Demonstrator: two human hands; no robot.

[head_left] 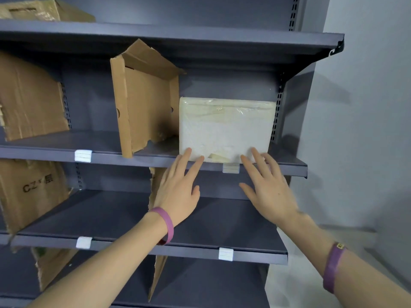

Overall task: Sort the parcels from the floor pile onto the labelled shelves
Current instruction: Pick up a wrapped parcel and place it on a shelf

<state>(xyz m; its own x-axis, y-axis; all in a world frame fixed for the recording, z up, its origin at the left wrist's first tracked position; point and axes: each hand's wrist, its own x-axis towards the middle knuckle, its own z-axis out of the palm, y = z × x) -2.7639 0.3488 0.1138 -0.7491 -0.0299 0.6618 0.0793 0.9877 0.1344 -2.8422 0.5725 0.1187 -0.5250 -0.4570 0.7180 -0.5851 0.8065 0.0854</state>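
Straight fingers (196, 165) at parcel (225, 127) base

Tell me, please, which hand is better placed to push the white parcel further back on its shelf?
Probably the right hand: more of its fingers lie on the parcel; the left hand touches only its corner.

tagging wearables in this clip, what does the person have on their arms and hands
No sleeves, gloves or rings show. At the wrist of the left hand sits a plain pinkish band. Further up the arm from the right hand is a purple strap with a small gold-coloured square piece on it.
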